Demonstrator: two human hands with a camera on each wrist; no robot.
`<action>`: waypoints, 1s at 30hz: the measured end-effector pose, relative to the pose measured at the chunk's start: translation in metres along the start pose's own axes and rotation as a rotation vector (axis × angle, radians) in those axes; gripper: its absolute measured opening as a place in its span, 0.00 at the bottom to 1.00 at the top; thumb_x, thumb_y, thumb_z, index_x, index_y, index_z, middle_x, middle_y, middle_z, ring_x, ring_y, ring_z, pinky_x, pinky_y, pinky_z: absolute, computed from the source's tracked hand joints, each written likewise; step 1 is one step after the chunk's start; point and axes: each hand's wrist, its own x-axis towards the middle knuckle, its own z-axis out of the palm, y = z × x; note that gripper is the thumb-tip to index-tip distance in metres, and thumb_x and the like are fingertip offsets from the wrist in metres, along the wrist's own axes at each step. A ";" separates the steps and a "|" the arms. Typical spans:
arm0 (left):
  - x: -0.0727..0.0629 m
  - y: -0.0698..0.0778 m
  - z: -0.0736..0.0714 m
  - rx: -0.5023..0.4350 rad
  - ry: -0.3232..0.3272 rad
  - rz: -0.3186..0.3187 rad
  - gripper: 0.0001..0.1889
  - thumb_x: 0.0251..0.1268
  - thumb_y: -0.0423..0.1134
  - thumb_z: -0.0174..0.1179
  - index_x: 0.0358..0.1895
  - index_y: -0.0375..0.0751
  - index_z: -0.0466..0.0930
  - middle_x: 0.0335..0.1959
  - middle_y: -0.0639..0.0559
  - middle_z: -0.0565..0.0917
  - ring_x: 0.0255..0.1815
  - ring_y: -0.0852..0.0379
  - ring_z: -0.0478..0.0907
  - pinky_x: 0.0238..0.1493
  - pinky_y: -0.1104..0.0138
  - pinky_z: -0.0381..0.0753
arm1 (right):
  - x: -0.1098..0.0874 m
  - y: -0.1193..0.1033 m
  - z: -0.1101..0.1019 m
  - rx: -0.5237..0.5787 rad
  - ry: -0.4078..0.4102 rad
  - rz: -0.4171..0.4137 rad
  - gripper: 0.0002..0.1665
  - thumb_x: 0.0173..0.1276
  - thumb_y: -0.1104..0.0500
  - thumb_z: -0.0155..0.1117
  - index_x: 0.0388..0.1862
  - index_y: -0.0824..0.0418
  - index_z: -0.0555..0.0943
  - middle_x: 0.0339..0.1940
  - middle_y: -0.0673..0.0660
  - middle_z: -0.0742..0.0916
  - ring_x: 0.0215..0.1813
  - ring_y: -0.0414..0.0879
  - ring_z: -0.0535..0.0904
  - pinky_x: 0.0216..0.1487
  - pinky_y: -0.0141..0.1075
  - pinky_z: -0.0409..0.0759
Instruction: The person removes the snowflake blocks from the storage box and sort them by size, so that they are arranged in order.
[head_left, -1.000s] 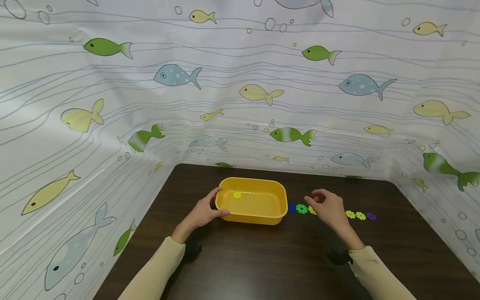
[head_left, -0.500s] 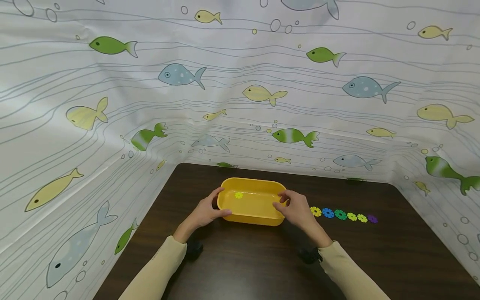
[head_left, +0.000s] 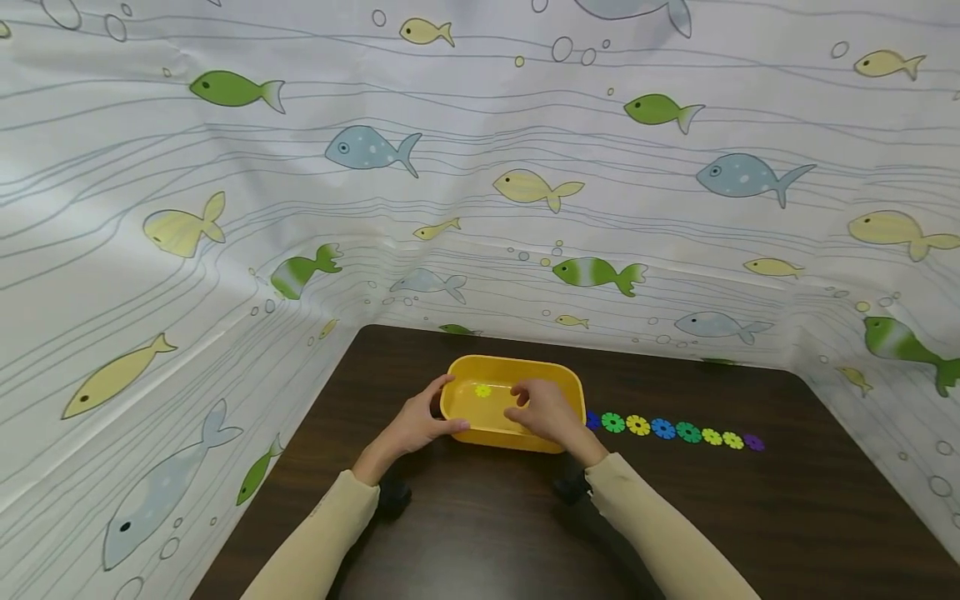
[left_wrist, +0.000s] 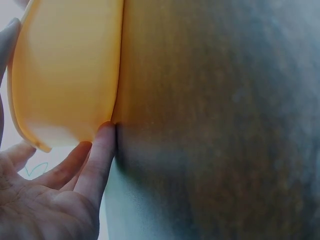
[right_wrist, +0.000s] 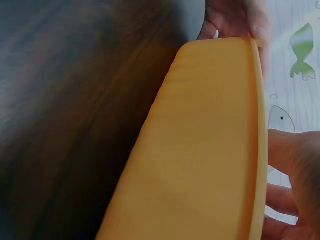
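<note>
A yellow plastic basin point(head_left: 502, 438) stands on the dark table, with one yellow-green flower-shaped disc point(head_left: 483, 390) lying inside at the left. My left hand point(head_left: 415, 423) grips the basin's left end, thumb over the front rim and fingers around the side. Over the inside of the basin hovers my right hand point(head_left: 549, 410), its fingers loosely bent and no object visible between them. The left wrist view shows the left fingers point(left_wrist: 97, 162) touching the basin's end wall. In the right wrist view the right fingers point(right_wrist: 282, 150) are beyond the rim.
From the basin's right side a row of several flower-shaped discs runs rightward, among them a green disc point(head_left: 613, 417) and a purple disc point(head_left: 753, 442) at the far end. A fish-patterned white sheet point(head_left: 480, 283) surrounds the dark wooden table point(head_left: 480, 525).
My right hand has moved left, from above the row of discs to over the basin's inside. The left hand keeps its grip on the basin.
</note>
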 end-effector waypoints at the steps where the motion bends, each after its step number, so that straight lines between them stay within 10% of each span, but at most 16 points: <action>1: 0.000 0.000 0.001 0.003 0.001 -0.002 0.52 0.69 0.53 0.76 0.89 0.45 0.56 0.84 0.35 0.70 0.76 0.38 0.76 0.80 0.40 0.76 | 0.003 -0.003 0.001 -0.007 -0.019 0.000 0.23 0.68 0.55 0.80 0.57 0.68 0.89 0.44 0.60 0.92 0.38 0.47 0.83 0.46 0.42 0.90; 17: -0.002 0.000 0.002 -0.004 0.001 0.015 0.49 0.71 0.51 0.75 0.88 0.45 0.57 0.84 0.36 0.70 0.75 0.40 0.78 0.80 0.42 0.78 | 0.051 -0.012 0.033 -0.006 -0.091 0.104 0.26 0.67 0.58 0.78 0.60 0.71 0.87 0.59 0.66 0.91 0.53 0.54 0.86 0.65 0.49 0.89; 24: -0.001 0.002 0.001 0.001 0.004 0.011 0.49 0.71 0.50 0.75 0.88 0.46 0.57 0.83 0.37 0.72 0.72 0.41 0.79 0.79 0.44 0.79 | 0.067 -0.006 0.045 0.035 -0.103 0.131 0.16 0.71 0.54 0.77 0.43 0.68 0.88 0.26 0.56 0.81 0.28 0.48 0.74 0.30 0.35 0.76; 30: -0.001 0.002 0.001 -0.004 0.006 -0.002 0.49 0.71 0.51 0.75 0.88 0.48 0.57 0.83 0.37 0.71 0.73 0.41 0.79 0.79 0.44 0.79 | 0.088 0.001 0.065 0.027 -0.082 0.151 0.14 0.71 0.56 0.78 0.38 0.67 0.87 0.19 0.54 0.73 0.23 0.48 0.71 0.25 0.34 0.70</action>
